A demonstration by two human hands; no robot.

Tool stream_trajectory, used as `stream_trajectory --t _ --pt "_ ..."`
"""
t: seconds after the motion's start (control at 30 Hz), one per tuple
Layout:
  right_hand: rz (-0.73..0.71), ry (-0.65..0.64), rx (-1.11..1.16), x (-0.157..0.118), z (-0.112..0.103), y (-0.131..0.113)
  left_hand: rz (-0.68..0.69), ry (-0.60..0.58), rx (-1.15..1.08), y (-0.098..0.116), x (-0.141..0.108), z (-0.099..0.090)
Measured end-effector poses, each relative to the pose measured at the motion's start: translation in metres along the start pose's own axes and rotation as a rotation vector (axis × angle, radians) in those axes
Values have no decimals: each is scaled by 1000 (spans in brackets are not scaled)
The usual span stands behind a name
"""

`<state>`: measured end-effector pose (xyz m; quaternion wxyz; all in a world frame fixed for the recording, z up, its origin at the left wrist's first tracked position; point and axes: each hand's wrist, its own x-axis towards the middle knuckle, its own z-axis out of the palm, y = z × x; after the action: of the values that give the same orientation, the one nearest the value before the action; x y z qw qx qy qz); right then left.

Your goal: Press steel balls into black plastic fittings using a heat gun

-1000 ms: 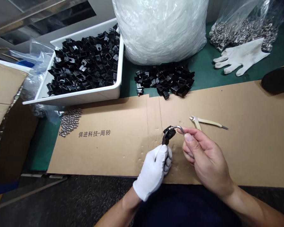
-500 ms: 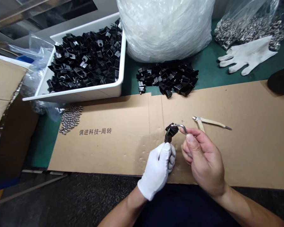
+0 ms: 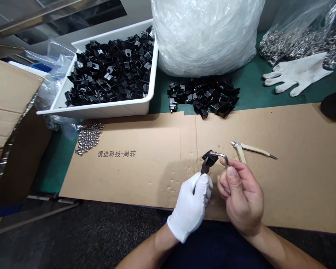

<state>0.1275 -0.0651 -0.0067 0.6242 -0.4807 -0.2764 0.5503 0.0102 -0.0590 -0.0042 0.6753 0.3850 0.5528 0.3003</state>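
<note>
My left hand point(image 3: 190, 205), in a white glove, is closed around a pair of pliers point(image 3: 205, 166); a bit of red shows by the glove, and the rest of the handles is hidden. A small black plastic block point(image 3: 211, 158) sits at the dark plier jaws. My bare right hand point(image 3: 240, 194) pinches a bent metal hex key point(image 3: 223, 155) between thumb and fingers. The key's far end meets a small metal piece at the top of the block. On the cardboard just beyond my right hand lie cutting pliers with cream handles point(image 3: 254, 148).
Small metal pins point(image 3: 89, 138) lie in rows on the cardboard sheet point(image 3: 145, 179). Behind are a white bin point(image 3: 112, 107) of black blocks, a loose pile of blocks point(image 3: 205, 95), a big plastic bag point(image 3: 207, 37), a bag of metal parts point(image 3: 299, 45) and a white glove point(image 3: 298, 73).
The whole view has shifted, so the table and bin sit further right in the picture. Both hands keep their grips, and the hex key still meets the block, now at a slightly different angle.
</note>
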Motion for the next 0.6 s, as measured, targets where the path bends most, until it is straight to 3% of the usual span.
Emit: stream_trajectory --t 0.3,0.6 --pt "-42 -9 -13 -3 -4 6 12 19 78 -4 -3 -3" --pt "67 -113 -266 13 -27 -48 63 -109 388 13 -5 -31"
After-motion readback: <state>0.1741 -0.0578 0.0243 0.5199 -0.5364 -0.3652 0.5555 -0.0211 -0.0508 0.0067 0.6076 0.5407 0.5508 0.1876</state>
